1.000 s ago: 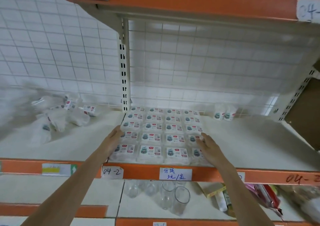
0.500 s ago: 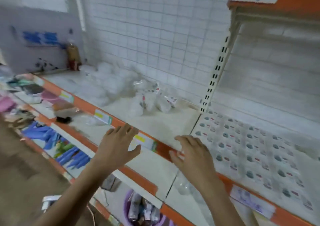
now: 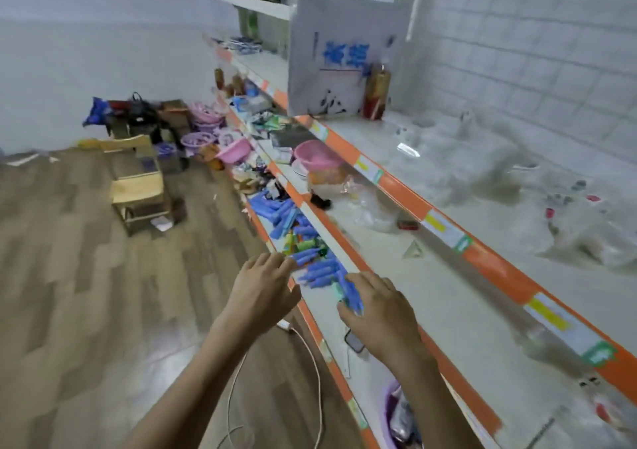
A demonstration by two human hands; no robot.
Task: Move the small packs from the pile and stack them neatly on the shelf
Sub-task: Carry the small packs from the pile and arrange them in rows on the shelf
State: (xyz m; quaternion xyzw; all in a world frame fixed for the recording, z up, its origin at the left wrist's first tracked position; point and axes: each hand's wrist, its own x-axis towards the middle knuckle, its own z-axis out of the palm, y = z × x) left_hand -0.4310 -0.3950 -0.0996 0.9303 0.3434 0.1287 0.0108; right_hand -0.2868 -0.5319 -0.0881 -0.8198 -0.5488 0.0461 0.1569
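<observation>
At the right edge of the frame, on the upper white shelf (image 3: 458,159) behind its orange front strip, the pile of small packs (image 3: 582,221) is seen as a loose, smeared heap of clear wrapping with small red and dark labels. It lies well apart from both hands. The heap is too blurred for single packs to be counted, and the neat stack is not in view at all. The packs appear to have been tipped there unsorted, so that they can be taken a few at a time.

At lower centre, the left hand (image 3: 262,293) is held out over the wooden floor (image 3: 69,276), palm down, its fingers spread and only slightly bent, and nothing is held in it. The right hand (image 3: 379,314) is held just beside it, over the lower shelf tiers, palm down likewise, with relaxed fingers and nothing gripped. Its fingertips overlap some blue packets (image 3: 303,259) in the picture, but no contact can be made out; it is probably well above them. Both forearms are stretched forward from the bottom edge and run roughly parallel. The pose is judged to be that of empty hands carried between a placing and a fresh reach, the pile being the likely goal. A reach up and rightward would be called for.

In the middle of the frame pink basins (image 3: 315,154) sit on a lower tier, and a white cable (image 3: 319,376) trails over the floor.
</observation>
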